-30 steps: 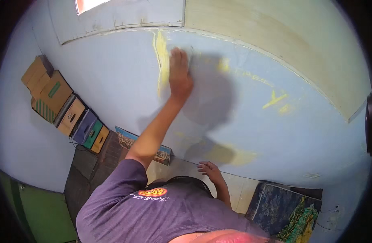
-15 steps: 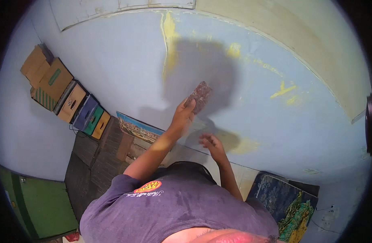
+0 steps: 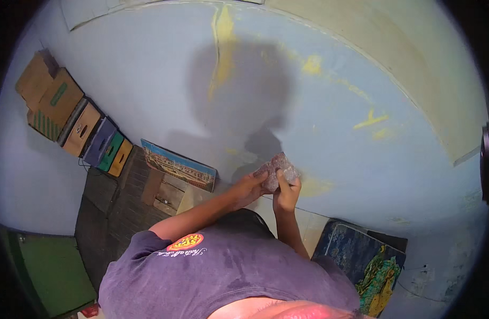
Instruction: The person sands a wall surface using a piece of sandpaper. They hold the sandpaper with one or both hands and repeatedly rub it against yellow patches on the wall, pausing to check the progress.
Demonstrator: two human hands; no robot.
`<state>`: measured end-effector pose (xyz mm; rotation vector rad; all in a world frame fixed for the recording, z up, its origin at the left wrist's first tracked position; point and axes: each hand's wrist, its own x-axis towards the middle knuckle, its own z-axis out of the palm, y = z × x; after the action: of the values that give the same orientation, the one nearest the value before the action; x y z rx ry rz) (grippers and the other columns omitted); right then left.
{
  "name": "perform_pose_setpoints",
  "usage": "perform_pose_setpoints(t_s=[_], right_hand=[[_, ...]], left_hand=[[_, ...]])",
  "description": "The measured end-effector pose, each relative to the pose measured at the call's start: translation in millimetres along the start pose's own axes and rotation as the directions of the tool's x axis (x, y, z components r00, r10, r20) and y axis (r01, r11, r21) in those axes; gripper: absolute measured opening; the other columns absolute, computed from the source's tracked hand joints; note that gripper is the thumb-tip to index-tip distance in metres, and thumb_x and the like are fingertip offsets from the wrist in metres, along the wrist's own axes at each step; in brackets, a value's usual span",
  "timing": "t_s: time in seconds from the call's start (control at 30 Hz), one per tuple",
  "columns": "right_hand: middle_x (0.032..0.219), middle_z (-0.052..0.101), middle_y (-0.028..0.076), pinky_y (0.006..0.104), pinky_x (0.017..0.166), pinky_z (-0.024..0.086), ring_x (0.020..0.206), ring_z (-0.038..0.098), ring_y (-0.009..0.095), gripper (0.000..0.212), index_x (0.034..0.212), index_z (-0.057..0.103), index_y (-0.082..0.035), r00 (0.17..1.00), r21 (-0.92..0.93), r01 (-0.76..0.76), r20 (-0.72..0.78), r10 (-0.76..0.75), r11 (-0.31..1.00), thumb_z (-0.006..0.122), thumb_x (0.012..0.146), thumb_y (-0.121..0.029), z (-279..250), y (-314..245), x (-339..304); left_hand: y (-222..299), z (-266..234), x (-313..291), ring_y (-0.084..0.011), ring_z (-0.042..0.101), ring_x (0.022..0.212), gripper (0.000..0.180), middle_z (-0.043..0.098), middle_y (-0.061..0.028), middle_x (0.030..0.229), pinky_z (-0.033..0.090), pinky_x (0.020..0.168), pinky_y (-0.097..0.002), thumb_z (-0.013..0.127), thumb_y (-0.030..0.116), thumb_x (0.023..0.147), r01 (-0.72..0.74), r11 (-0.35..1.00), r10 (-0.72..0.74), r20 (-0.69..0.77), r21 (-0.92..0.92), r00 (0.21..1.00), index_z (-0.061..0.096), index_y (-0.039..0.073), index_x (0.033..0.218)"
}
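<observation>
A reddish-brown sheet with whitish dust on it, which looks like sandpaper (image 3: 281, 169), is held between my two hands in front of the pale blue wall (image 3: 350, 138). My left hand (image 3: 249, 189) grips its left edge. On its lower right part my right hand (image 3: 287, 194) is closed, the thumb pressed on the face and the fingers partly hidden. The sheet looks spread wider than a narrow strip. Yellow patches (image 3: 312, 65) mark the wall, and a large shadow falls across it.
At the left stands a stack of coloured drawers (image 3: 99, 142) with a cardboard box (image 3: 62, 98) on top. A picture panel (image 3: 179, 166) leans against the wall low down. A dark blue padded item (image 3: 343, 242) with patterned cloth (image 3: 380, 284) lies at the lower right.
My left hand has come down from the wall with the sandpaper. My right hand has risen and taken hold of it too, and the sheet now shows a broader face.
</observation>
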<state>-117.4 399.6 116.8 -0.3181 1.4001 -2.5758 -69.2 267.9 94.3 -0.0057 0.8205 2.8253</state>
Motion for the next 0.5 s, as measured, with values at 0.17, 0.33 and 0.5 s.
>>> perform_pose_setpoints(t_s=[0.17,0.33,0.5], right_hand=[[0.115,0.069,0.010,0.0364,0.094,0.053,0.103,0.068,0.020,0.026,0.123,0.064,0.005,0.997,-0.024,0.017,-0.073,-0.019,1.000,0.067,0.097,-0.001,2.3,9.7,-7.7],[0.110,0.071,0.011,0.0312,0.087,0.055,0.101,0.068,0.017,0.029,0.123,0.066,0.006,0.970,-0.246,0.163,-0.137,-0.201,0.955,0.069,0.095,-0.001,24.7,0.8,-3.6],[0.119,0.070,0.013,0.0286,0.089,0.055,0.104,0.067,0.016,0.030,0.125,0.064,0.007,0.982,-0.384,0.146,-0.056,-0.181,0.912,0.067,0.097,-0.002,37.9,-19.3,12.9]], left_hand=[[5.3,-17.1,-4.2,-0.0256,0.060,0.129,0.046,0.060,-0.0094,0.140,0.048,0.108,-0.0474,0.051,0.033,0.110,0.078,0.977,-0.082,0.013,0.198,0.997,0.048,0.005,0.147],[39.8,-42.8,-1.6,-0.0229,0.063,0.121,0.045,0.065,-0.0083,0.132,0.051,0.102,-0.0441,0.055,0.035,0.108,0.189,0.848,-0.134,-0.145,0.496,0.980,0.055,0.007,0.142],[140.4,-48.3,-4.2,-0.0193,0.066,0.114,0.037,0.069,-0.0052,0.126,0.052,0.097,-0.0369,0.057,0.030,0.106,-0.206,0.365,0.409,0.043,0.908,0.912,0.064,0.005,0.131]])
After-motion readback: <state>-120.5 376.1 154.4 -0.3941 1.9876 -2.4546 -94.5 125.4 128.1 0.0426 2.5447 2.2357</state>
